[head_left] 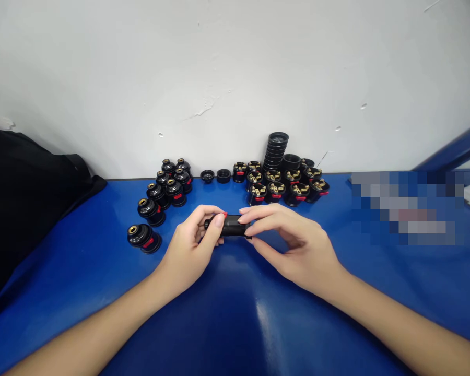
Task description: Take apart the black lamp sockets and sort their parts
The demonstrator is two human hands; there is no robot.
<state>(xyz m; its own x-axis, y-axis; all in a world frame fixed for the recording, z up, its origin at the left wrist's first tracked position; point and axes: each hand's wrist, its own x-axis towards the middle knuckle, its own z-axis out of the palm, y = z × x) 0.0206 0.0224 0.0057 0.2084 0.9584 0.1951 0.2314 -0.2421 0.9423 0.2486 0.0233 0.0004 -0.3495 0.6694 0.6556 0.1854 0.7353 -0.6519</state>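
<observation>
A black lamp socket [235,225] with a red tab lies sideways in the air above the blue table. My left hand [196,240] is closed around its narrower left end, thumb in front and fingers behind. At the wider right end, the fingertips and thumb of my right hand [293,235] grip the rim. Left of my hands stand several lamp sockets [143,237] with domed caps, brass threaded tops and red tabs. Behind my right hand are several open socket bodies [276,192] with brass contacts showing.
A tall stack of black rings [276,151] rises by the wall [219,78]. A domed black cap [207,176] and a black ring [223,176] lie at the table's back edge. Black cloth [31,203] covers the left side. A pixelated patch hides the right side, near a blue bar [454,143].
</observation>
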